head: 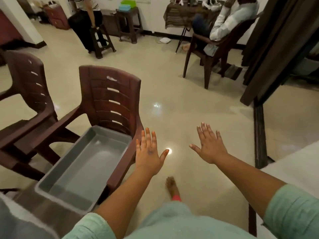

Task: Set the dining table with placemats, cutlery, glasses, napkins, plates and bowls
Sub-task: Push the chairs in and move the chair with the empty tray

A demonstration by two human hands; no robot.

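Note:
My left hand (149,153) and my right hand (209,146) are stretched out in front of me over the shiny floor, palms down, fingers straight and spread. Neither holds anything. A grey plastic tub (51,190) sits on the seat of a brown plastic chair (112,94) just left of my left hand; nothing lies inside it. No placemats, cutlery, glasses, napkins, plates or bowls are in view.
A second brown chair (29,87) stands at the left. A white surface (293,166) shows at the right edge. One person sits in a chair (212,54) at the back right, another stands by a stool (101,42). A dark curtain (276,40) hangs at the right.

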